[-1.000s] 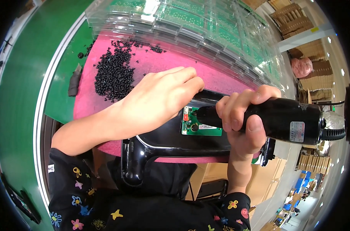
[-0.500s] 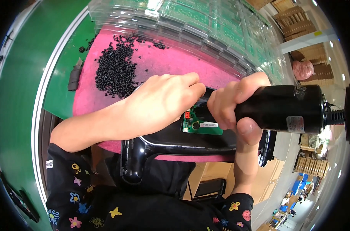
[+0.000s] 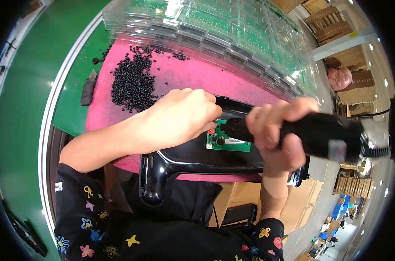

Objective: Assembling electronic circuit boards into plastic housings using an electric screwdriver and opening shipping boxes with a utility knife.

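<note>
Near mid-frame, the green board [image 3: 230,146] sits in a black casing [image 3: 223,165]; the right hand [image 3: 276,130] wraps a power driver [image 3: 321,134], best held square, I'd judge; whether the left hand [image 3: 185,114] pinches anything, I can't tell.

Assembly workshop | clear plastic trays [image 3: 138,29] of green circuit boards [image 3: 245,26] beyond the gripping right hand [image 3: 278,130] | brown flat cardboard stacks [image 3: 355,187] right of it

Black casing [image 3: 193,159]: mega glossy, smooth plastic. Stacked trays [image 3: 249,50]: clear shiny plastic. Pink mat [image 3: 193,71]: pretty matt. Shirt [image 3: 171,237]: matt cloth. Carton [image 3: 302,202]: dull cardboard.
</note>
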A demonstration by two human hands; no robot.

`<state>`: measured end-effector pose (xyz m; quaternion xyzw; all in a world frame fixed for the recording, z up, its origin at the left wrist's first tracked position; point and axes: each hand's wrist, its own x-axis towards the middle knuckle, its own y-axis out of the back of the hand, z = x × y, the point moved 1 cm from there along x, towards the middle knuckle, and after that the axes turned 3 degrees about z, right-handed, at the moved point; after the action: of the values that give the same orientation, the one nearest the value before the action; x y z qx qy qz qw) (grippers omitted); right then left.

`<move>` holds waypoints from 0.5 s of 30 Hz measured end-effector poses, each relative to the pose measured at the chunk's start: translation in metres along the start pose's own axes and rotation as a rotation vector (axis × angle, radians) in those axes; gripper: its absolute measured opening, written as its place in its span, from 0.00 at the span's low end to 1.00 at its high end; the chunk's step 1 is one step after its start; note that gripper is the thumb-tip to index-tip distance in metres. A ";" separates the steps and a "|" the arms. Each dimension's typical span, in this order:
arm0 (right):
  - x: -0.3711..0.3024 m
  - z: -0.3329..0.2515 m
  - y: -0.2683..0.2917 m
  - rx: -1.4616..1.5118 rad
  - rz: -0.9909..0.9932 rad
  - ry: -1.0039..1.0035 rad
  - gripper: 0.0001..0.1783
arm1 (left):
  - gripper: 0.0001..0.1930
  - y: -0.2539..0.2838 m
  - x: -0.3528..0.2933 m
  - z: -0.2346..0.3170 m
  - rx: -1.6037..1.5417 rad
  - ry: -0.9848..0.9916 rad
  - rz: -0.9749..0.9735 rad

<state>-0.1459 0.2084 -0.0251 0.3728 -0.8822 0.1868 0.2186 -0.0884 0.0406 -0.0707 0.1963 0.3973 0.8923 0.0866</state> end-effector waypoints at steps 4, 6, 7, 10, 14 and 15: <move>-0.005 -0.027 0.002 0.110 0.023 0.135 0.18 | 0.07 -0.003 0.004 0.001 -0.041 -0.167 0.065; -0.006 -0.035 0.004 0.120 0.010 0.174 0.20 | 0.08 -0.001 0.007 0.005 -0.105 -0.252 0.102; -0.007 -0.038 0.003 0.117 0.014 0.176 0.20 | 0.08 -0.001 0.008 0.005 -0.107 -0.256 0.099; -0.010 -0.042 -0.001 0.136 0.050 0.155 0.17 | 0.09 -0.001 0.009 0.005 -0.137 -0.304 0.076; -0.014 -0.044 0.000 0.145 0.055 0.151 0.17 | 0.08 -0.001 0.008 0.004 -0.107 -0.367 0.070; -0.015 -0.043 0.001 0.148 0.057 0.129 0.17 | 0.08 -0.001 0.008 0.003 -0.089 -0.385 0.061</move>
<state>-0.1267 0.2385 0.0025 0.3499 -0.8605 0.2810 0.2412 -0.0942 0.0453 -0.0671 0.3712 0.3275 0.8571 0.1425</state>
